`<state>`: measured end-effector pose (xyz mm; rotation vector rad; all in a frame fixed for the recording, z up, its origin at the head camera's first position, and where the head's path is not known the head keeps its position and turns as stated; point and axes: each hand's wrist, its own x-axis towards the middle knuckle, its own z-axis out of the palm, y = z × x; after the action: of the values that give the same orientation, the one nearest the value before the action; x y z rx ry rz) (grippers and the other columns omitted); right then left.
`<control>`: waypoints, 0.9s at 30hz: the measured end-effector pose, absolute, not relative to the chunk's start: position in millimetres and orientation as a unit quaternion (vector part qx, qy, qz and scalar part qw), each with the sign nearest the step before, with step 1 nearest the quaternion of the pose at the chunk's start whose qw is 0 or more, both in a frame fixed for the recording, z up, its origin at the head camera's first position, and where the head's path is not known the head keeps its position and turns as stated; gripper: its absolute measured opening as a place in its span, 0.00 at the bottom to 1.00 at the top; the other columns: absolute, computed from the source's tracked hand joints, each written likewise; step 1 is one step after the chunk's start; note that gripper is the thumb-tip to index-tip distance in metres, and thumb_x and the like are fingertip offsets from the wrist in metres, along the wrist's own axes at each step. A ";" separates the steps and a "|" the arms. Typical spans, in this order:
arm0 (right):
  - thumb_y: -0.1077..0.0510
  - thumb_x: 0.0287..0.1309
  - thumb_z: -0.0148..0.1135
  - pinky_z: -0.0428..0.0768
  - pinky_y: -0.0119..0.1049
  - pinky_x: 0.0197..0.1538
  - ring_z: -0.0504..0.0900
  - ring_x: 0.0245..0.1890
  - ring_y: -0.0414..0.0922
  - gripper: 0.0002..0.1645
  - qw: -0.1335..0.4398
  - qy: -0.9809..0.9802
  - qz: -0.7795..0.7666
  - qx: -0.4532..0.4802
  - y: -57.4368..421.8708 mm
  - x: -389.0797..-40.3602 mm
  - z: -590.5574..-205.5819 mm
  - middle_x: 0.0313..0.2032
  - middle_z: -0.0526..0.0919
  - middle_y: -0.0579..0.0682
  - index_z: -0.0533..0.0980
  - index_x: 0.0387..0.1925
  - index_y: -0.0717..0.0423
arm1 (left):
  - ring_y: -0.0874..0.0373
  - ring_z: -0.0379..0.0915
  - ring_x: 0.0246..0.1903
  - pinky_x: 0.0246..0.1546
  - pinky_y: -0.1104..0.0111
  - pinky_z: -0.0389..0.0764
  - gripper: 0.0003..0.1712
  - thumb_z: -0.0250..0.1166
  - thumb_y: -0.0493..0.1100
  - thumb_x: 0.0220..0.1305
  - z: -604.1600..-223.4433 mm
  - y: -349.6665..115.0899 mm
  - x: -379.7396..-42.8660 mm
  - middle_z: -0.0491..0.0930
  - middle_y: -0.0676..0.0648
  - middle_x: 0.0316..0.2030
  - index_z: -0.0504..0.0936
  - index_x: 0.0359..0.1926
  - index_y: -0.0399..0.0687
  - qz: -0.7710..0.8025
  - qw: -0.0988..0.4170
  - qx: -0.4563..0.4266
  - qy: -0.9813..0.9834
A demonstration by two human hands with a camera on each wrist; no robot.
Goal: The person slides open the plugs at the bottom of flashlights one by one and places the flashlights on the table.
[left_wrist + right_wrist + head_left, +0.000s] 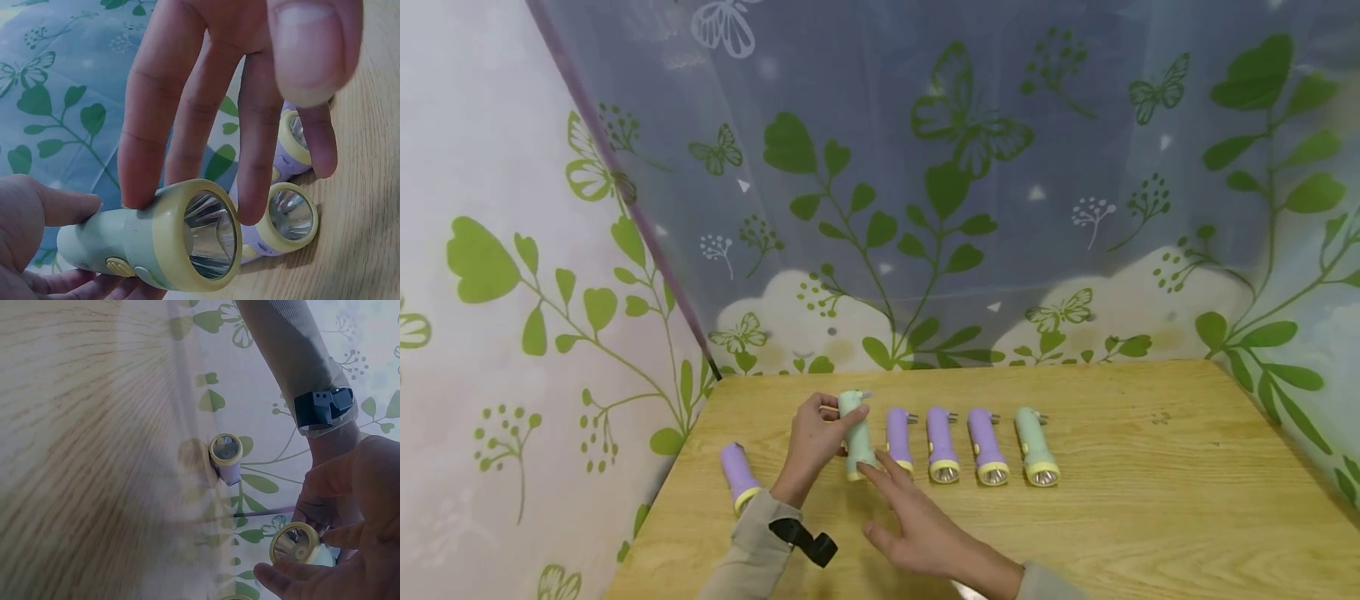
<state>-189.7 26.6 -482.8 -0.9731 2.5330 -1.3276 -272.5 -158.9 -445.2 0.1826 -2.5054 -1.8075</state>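
Observation:
My left hand grips a mint-green flashlight with a yellow rim around its lens. In the left wrist view, the left thumb lies across the flashlight's body, the other fingers curl under it, and the lens faces the camera. Extended fingers of my right hand reach to the lens end. One right fingertip rests on the body just behind the rim. The right wrist view also shows the lens beside the right fingers.
Right of the hands, a row holds several purple flashlights and a mint-green one at its end, lenses toward me, metal prongs at the far ends. Another purple flashlight lies left on the wooden table. Printed curtains stand behind and beside it.

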 end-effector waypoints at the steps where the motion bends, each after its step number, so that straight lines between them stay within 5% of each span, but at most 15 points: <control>1: 0.53 0.68 0.60 0.73 0.66 0.66 0.62 0.75 0.64 0.42 0.063 0.838 -0.437 -0.321 25.9 -189.5 -482.9 0.80 0.47 0.65 0.55 0.79 0.52 | 0.53 0.80 0.30 0.26 0.56 0.87 0.27 0.74 0.54 0.61 -446.3 -159.2 -273.0 0.80 0.40 0.37 0.76 0.48 0.39 -0.584 0.022 0.061 -0.809; 10: 0.53 0.70 0.59 0.74 0.61 0.68 0.62 0.76 0.61 0.42 0.065 0.847 -0.416 -0.325 21.5 -190.6 -484.3 0.80 0.46 0.63 0.56 0.78 0.58 | 0.53 0.81 0.31 0.24 0.63 0.86 0.28 0.74 0.55 0.60 -456.4 -161.6 -278.5 0.82 0.40 0.37 0.77 0.49 0.39 -0.584 0.016 0.074 -0.809; 27: 0.53 0.67 0.60 0.68 0.59 0.73 0.58 0.78 0.60 0.43 0.056 0.859 -0.394 -0.321 11.0 -190.2 -485.5 0.81 0.44 0.63 0.57 0.77 0.63 | 0.54 0.82 0.28 0.27 0.60 0.88 0.27 0.73 0.53 0.62 -467.2 -164.9 -286.2 0.84 0.38 0.35 0.77 0.50 0.35 -0.590 -0.003 0.095 -0.802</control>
<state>-190.2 11.0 -485.5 -0.9736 2.6074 -1.1950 -286.2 -164.9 -467.2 0.2979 -2.5235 -1.8564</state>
